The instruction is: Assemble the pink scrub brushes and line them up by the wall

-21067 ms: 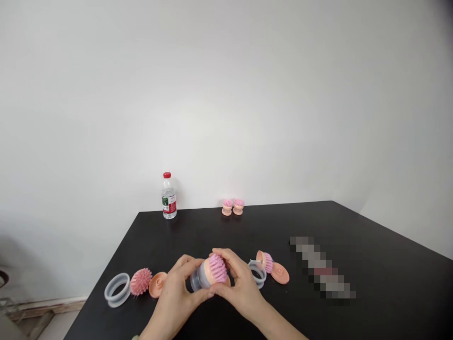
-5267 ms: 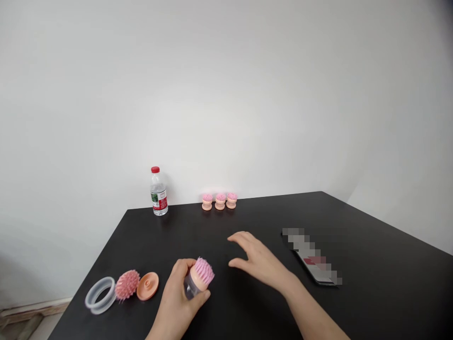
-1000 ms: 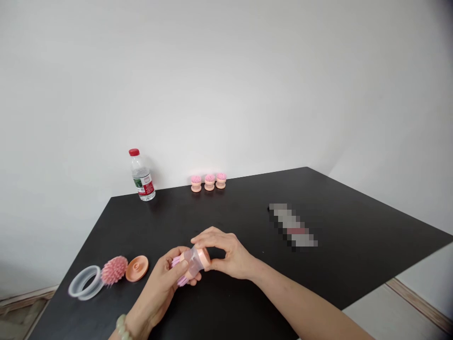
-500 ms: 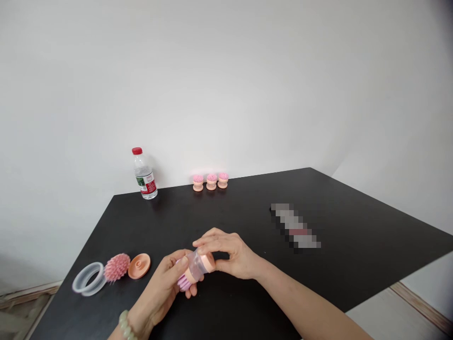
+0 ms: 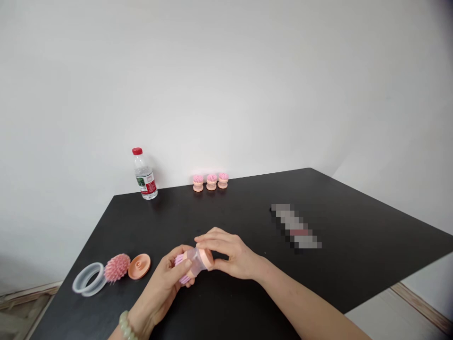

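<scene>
Both hands hold a shampoo scalp brush (image 5: pixel 197 262) over the black table, its clear cylinder lying sideways. My left hand (image 5: pixel 161 283) cups the pink silicone bristles and the near end. The fingertips of my right hand (image 5: pixel 228 255) pinch the peach end and the clear body. A pale green bead bracelet (image 5: pixel 125 326) circles my left wrist. Left of my left hand lie a clear plastic ring (image 5: pixel 89 279), a loose pink bristled head (image 5: pixel 117 267) and a peach round cap (image 5: pixel 139 266). The cap is nearest to my left hand.
Three assembled pink-and-peach brushes (image 5: pixel 211 182) stand in a row at the far edge of the black table (image 5: pixel 247 212). A water bottle with a red cap (image 5: pixel 144 175) stands behind the far left corner. A pixelated flat object (image 5: pixel 296 225) lies on the right.
The brush has rolled slightly in my hands, with its bristles now showing less below my left fingers. My right hand has shifted a little along the clear body. The loose parts have not moved.
</scene>
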The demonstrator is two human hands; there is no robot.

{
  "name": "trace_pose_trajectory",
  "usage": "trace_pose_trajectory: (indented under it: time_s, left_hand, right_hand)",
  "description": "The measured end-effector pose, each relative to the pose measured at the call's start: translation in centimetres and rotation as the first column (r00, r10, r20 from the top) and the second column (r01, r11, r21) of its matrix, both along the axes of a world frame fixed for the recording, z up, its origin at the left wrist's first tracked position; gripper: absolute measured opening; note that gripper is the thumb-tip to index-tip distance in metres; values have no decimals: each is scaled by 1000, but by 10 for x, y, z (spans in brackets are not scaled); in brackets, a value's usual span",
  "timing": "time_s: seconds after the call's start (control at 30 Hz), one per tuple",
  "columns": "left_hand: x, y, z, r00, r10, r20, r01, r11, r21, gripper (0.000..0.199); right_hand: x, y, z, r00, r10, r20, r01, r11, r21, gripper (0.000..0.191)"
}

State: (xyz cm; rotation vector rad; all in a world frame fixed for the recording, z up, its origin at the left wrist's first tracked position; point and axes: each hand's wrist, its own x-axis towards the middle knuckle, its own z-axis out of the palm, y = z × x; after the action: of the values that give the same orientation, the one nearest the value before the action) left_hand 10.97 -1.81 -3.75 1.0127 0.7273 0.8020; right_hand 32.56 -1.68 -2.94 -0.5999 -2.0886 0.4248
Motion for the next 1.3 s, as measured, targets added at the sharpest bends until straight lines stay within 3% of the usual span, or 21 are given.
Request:
trace_pose_trajectory:
  time_s: [0.17,0.3,0.4,0.53,0.6,0.77,0.93,1.13,1.23,1.3]
  left_hand:
    - [-1,-1,5,998,29,-50,-23,993,114,38]
    - [-2,-1,4,996,52,-78,-36,982,185,45]
    - [-2,0,0,989,111,-96,-83,962,260,46]
    - [-1,2,0,970,217,-106,-157,901,404,40]
    - [-1,1,1,967,228,-116,-163,899,406,39]
    - [-1,-2,3,973,174,-154,-109,927,359,43]
    - [3,-3,0,942,257,-215,-104,834,541,38]
    - [2,-3,-1,884,361,-296,-168,837,521,38]
    - [1,-2,0,873,377,-309,-177,836,520,38]
    - [1,-2,0,861,393,-323,-162,814,558,37]
  right_hand:
    - [0,1,-4,996,-81,39,81,997,10,61]
    - [-1,1,-7,990,-127,54,128,992,-14,58]
    - [-3,-1,-6,993,-92,73,92,996,2,59]
    - [-5,-5,-3,995,-40,95,48,996,-81,48]
    - [-6,-6,-2,995,-44,91,53,994,-95,45]
    - [-9,-6,-6,982,-164,96,179,967,-182,51]
    - [-9,-5,-13,940,-282,193,330,896,-297,79]
    - [-4,-2,-10,983,-157,90,176,945,-277,86]
    - [-6,-3,-7,988,-111,109,128,978,-162,64]
    - [-8,-4,-6,979,-147,139,170,971,-169,50]
